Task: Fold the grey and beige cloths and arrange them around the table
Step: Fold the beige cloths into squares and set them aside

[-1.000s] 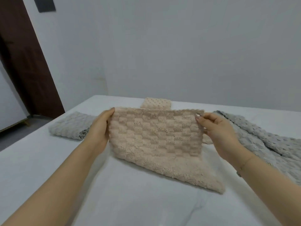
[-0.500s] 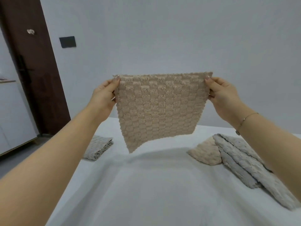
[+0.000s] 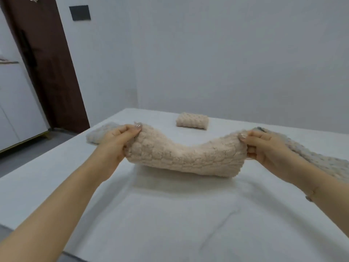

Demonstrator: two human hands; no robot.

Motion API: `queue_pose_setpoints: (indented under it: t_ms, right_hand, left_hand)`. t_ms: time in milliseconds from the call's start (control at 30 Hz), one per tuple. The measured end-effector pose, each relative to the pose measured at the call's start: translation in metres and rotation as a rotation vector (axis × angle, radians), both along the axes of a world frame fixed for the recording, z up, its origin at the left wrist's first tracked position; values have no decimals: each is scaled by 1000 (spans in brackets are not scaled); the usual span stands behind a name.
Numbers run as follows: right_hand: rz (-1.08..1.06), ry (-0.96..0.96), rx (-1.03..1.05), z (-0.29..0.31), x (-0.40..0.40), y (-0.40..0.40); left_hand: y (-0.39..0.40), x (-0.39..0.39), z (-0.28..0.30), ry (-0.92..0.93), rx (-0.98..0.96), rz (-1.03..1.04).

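- Half a second earlier the beige cloth (image 3: pixel 186 157) hung in the air as a flat square; it is now doubled over and lowered, its bottom fold resting on the white table (image 3: pixel 170 214) while the middle of its top edge sags between the two hands.
- At far left, a dark brown door (image 3: pixel 47 69) stands beside a white cabinet (image 3: pixel 17 103), and a black wall plate (image 3: pixel 79 13) sits on the pale wall above.
- A folded grey cloth (image 3: pixel 98 134) lies near the table's left edge, partly hidden behind the left hand.
- The left hand (image 3: pixel 117 146) grips the beige cloth's left end, thumb on top and fingers curled round the layers.
- A folded beige cloth (image 3: pixel 192 121) rests by the far edge of the table, well apart from the held one.
- The right hand (image 3: pixel 268 148) pinches the cloth's right end, thumb pressed over the top edge and fingers tucked beneath.
- A thin bracelet (image 3: pixel 310 195) circles the right wrist.
- At far right, a loose grey cloth (image 3: pixel 321 159) lies spread on the table behind the right hand and forearm.
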State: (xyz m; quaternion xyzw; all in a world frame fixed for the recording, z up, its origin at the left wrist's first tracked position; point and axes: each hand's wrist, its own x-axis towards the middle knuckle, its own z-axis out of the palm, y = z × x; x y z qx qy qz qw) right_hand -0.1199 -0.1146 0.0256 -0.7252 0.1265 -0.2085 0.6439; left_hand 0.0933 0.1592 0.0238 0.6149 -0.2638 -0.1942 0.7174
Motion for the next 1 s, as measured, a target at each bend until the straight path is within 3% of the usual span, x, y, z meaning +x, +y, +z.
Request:
queue_pose_setpoints:
  t_ms: [200,533,633,800,1000]
  right_hand:
    - [158,146,15,-38,-36,22]
    - [227,342,104,-58,-62,37]
    - [252,371,100,-59,-60,30]
    - [216,305,52,-60,-45,22]
    - [-5,166,122,-52,-3,4]
  left_hand:
    - [47,-31,-49,-41,251,-100]
    - [75,-48,-70,-8,317,-252]
    - [73,-43,-67,-93,359,-250]
    - [63,-21,-58,-205,381,-175]
    - [39,11,-53,-169,406,-86]
